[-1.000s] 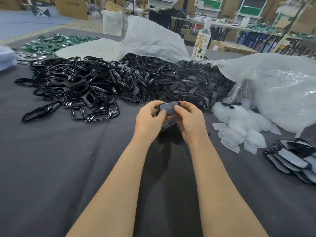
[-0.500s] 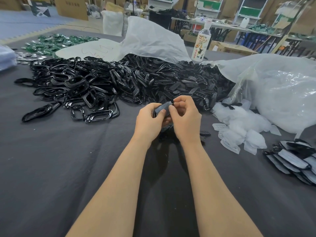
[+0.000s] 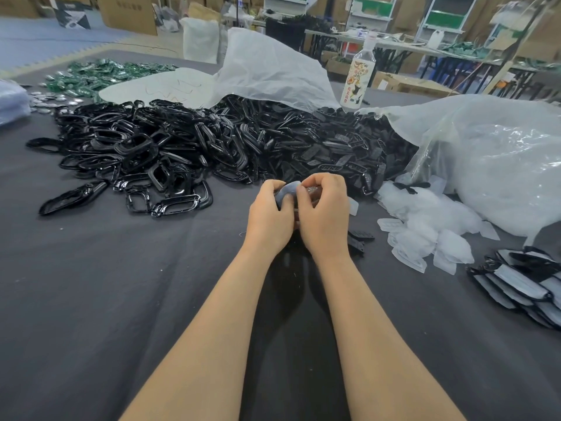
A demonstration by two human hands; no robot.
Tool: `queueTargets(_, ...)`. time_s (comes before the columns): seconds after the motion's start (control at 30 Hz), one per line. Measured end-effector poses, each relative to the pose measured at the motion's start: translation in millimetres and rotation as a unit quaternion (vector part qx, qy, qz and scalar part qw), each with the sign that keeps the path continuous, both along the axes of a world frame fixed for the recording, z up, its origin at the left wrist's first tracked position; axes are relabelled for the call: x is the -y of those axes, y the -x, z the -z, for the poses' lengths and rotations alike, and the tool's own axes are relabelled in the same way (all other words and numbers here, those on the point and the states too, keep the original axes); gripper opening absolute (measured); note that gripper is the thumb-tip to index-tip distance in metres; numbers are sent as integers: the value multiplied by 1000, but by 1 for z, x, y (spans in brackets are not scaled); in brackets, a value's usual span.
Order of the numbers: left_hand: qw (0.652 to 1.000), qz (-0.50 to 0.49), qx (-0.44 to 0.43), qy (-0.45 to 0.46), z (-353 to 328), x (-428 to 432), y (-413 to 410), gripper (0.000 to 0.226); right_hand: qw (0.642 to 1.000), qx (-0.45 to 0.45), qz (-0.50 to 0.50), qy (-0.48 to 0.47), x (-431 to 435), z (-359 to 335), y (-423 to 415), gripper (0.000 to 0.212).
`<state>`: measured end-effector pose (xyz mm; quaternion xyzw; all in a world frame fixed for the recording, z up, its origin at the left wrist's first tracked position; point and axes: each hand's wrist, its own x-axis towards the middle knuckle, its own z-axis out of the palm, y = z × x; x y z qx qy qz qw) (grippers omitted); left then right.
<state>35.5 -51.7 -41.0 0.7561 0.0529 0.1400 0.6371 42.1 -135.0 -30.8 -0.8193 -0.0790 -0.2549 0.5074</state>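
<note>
Both hands meet just in front of the black parts heap (image 3: pixel 243 144), at its near edge.

Left hand (image 3: pixel 268 220): fingers curled, thumb pressed down, gripping a small film-covered piece (image 3: pixel 287 189) from the left.

Right hand (image 3: pixel 323 214): fingers curled over the same piece from the right, thumb tip pinching at the pale film's edge.

The piece is mostly hidden by fingers and is held above the grey table cloth (image 3: pixel 91 284), just short of the heap.

- Right of the heap: pile of clear film scraps (image 3: pixel 425 220).
- Further right of the heap and nearer the camera: stack of wrapped pieces (image 3: pixel 522 284).
- Before the heap's right end: two loose black pieces (image 3: pixel 359 240) on the cloth.
- Behind the heap: white sack (image 3: pixel 273 71) and a bottle (image 3: pixel 358 83), upright.
- Behind the heap's left end: green parts (image 3: pixel 100 74).
</note>
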Motion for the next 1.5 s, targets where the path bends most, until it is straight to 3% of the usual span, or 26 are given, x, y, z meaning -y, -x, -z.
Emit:
queueTargets(0.17,1000,-16,0,-8,-1,-2,0,24,999,9,-25,29,-3,1,2,10)
queueTargets(0.57,996,-18,1,86,-2,-4,0,24,997,-10,-66,51,2,3,-1,6)
queueTargets(0.77,999,8,9,46,0,-3,2,22,999,-12,-36,10,4,1,-1,7)
queueTargets(1.1,999,28,33,-33,1,-1,5,24,998,-31,-2,53,6,2,-5,8)
queueTargets(1.2,997,34,35,-59,2,-1,5,25,998,-49,-9,37,8,2,-6,1)
queueTargets(1.37,996,38,34,-69,0,-4,5,27,997,-66,-11,-30,15,3,-9,15)
queueTargets(1.5,997,37,23,-66,-4,-7,6,28,981,-130,-90,-113,21,1,-13,12)
